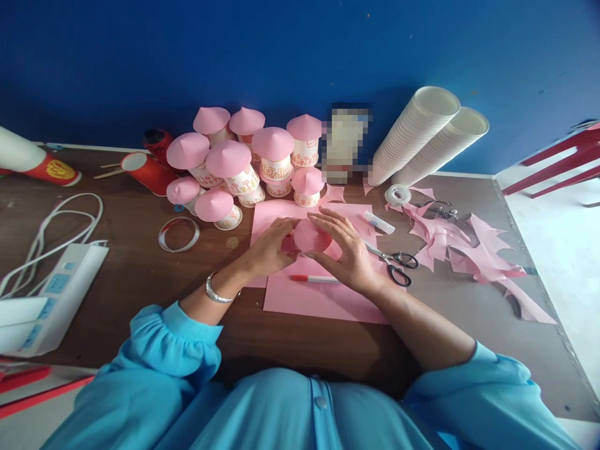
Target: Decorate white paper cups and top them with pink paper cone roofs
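A pink paper cone (pixel 309 235) sits between both my hands over the pink paper sheets (pixel 323 297) on the brown table (pixel 135 275). My left hand (pixel 270 248) curls its fingers against the cone's left side. My right hand (pixel 344 247) wraps the cone's right side and top. A red-capped pen (pixel 315 279) lies on the sheet just under my hands. Black-handled scissors (pixel 396 264) lie right of my right hand, with a glue stick (pixel 379 222) above them.
Several paper cups with pink cone lids (pixel 244 165) stand behind the sheets. Two stacks of white cups (pixel 424 134) lean at the back right, near a tape roll (pixel 397 195) and pink scraps (pixel 469 250). A power strip (pixel 56 294) and tape ring (pixel 178 234) lie left.
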Demonstrator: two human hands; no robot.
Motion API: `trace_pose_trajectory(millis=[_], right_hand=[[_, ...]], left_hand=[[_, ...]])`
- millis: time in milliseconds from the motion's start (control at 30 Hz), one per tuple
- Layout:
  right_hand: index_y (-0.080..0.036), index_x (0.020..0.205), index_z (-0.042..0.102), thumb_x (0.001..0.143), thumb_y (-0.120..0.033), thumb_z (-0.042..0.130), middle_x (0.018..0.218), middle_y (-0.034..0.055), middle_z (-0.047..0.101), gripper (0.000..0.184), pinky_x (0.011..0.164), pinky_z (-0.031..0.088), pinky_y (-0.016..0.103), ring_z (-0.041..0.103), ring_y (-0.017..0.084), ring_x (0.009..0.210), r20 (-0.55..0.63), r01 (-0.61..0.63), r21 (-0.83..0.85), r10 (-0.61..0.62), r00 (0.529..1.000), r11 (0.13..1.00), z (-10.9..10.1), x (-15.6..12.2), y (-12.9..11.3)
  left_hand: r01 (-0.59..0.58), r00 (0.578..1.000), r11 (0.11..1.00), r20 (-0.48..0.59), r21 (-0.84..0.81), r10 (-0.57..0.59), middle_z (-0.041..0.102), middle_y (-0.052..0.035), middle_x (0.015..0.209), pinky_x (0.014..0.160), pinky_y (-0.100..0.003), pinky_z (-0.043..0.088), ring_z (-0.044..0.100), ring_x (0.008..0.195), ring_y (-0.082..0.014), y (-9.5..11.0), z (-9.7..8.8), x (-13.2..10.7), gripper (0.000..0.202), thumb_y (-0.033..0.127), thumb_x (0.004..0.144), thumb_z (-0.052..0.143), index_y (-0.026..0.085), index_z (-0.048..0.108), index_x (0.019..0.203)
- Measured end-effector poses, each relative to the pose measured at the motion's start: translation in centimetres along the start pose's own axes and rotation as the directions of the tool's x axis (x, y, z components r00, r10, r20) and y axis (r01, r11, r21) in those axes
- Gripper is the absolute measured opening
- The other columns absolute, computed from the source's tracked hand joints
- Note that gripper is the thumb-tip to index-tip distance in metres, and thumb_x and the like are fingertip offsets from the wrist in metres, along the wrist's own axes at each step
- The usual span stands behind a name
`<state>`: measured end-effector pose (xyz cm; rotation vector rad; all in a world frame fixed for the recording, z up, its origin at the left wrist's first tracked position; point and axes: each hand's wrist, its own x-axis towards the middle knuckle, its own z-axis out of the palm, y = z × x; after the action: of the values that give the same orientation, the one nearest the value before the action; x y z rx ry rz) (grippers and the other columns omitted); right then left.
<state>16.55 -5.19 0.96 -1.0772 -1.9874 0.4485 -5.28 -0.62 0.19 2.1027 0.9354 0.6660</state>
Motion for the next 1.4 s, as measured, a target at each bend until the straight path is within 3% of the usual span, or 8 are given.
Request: trace_pose_trajectory(millis=[100,200,367,533,633,833,1167,1400], right_hand=[[-0.028,0.148,0.056,0.093,-0.034,0.075,0.142,0.0105,0.069,0.059,0.120,0.043,0.063,0.054,0.034,0.144,-0.001,0.010,-0.006,-0.010,1.000,1.000,0.1,0.0,0.1],[-0.026,0.149,0.055,0.092,-0.033,0.076,0.142,0.0112,0.068,0.061,0.118,0.045,0.061,0.054,0.034,0.144,-0.020,0.015,-0.003,-0.015,1.000,1.000,0.0,0.0,0.2],[-0.028,0.150,0.053,0.092,-0.031,0.075,0.142,0.0108,0.068,0.062,0.116,0.047,0.061,0.053,0.034,0.144,-0.027,-0.005,0.002,0.005,1.000,1.000,-0.1,-0.1,0.3],[-0.028,0.154,0.046,0.091,-0.029,0.076,0.142,0.0117,0.068,0.070,0.117,0.045,0.062,0.058,0.034,0.140,-0.020,-0.040,0.017,0.040,0.999,0.999,0.3,-0.1,0.1],[-0.028,0.158,0.038,0.090,-0.027,0.077,0.140,0.0122,0.070,0.078,0.117,0.044,0.063,0.064,0.033,0.132,-0.034,-0.042,0.033,0.043,0.998,0.999,0.5,-0.2,0.0],[-0.027,0.155,0.040,0.091,-0.028,0.077,0.138,0.0112,0.072,0.075,0.119,0.041,0.065,0.063,0.033,0.133,-0.004,-0.053,0.013,0.053,0.999,0.998,0.6,-0.3,0.2],[-0.025,0.156,0.040,0.093,-0.033,0.074,0.140,0.0109,0.071,0.071,0.125,0.035,0.063,0.063,0.032,0.136,0.013,-0.079,-0.010,0.079,0.997,0.997,0.8,-0.6,0.3],[-0.028,0.156,0.039,0.094,-0.035,0.073,0.141,0.0099,0.070,0.071,0.126,0.032,0.065,0.062,0.032,0.137,0.022,-0.074,-0.004,0.074,0.997,0.997,0.9,-0.5,0.2]], left_hand=[[0.045,0.999,0.997,0.007,-0.066,-0.045,0.069,-0.0135,0.130,0.106,-0.046,0.050,0.062,0.123,-0.0310,-0.1,-0.3,0.0,0.053,0.015,0.075,0.067,0.015,0.064,0.129],[0.140,0.990,0.953,0.025,-0.269,-0.138,0.071,-0.0110,0.128,0.100,-0.042,0.052,0.065,0.115,-0.0269,-0.3,-0.4,0.0,0.048,0.016,0.078,0.062,0.018,0.066,0.125],[0.280,0.935,0.718,0.013,-0.638,-0.354,0.074,-0.0063,0.105,0.088,-0.032,0.051,0.066,0.097,-0.0198,0.1,-0.3,0.4,0.025,0.036,0.091,0.066,0.018,0.073,0.107],[0.353,0.878,0.535,0.075,-0.767,-0.472,0.066,-0.0009,0.078,0.071,-0.028,0.044,0.057,0.072,-0.0139,1.0,0.3,1.4,0.039,0.054,0.082,0.078,0.017,0.068,0.084],[0.377,0.864,0.528,0.085,-0.761,-0.495,0.060,0.0012,0.072,0.065,-0.026,0.039,0.052,0.067,-0.0116,1.5,0.5,1.8,0.041,0.053,0.074,0.084,0.016,0.067,0.080],[0.422,0.847,0.555,0.093,-0.717,-0.523,0.050,0.0043,0.062,0.057,-0.025,0.030,0.042,0.058,-0.0084,1.9,0.4,1.9,0.042,0.050,0.069,0.087,0.016,0.063,0.071],[0.462,0.844,0.542,0.162,-0.702,-0.511,0.050,0.0038,0.058,0.056,-0.027,0.027,0.040,0.056,-0.0090,1.4,0.1,1.7,0.046,0.056,0.065,0.088,0.017,0.063,0.069],[0.486,0.845,0.520,0.224,-0.703,-0.486,0.051,0.0041,0.059,0.055,-0.025,0.026,0.039,0.055,-0.0075,1.0,-0.2,1.5,0.044,0.049,0.062,0.093,0.016,0.064,0.068]])
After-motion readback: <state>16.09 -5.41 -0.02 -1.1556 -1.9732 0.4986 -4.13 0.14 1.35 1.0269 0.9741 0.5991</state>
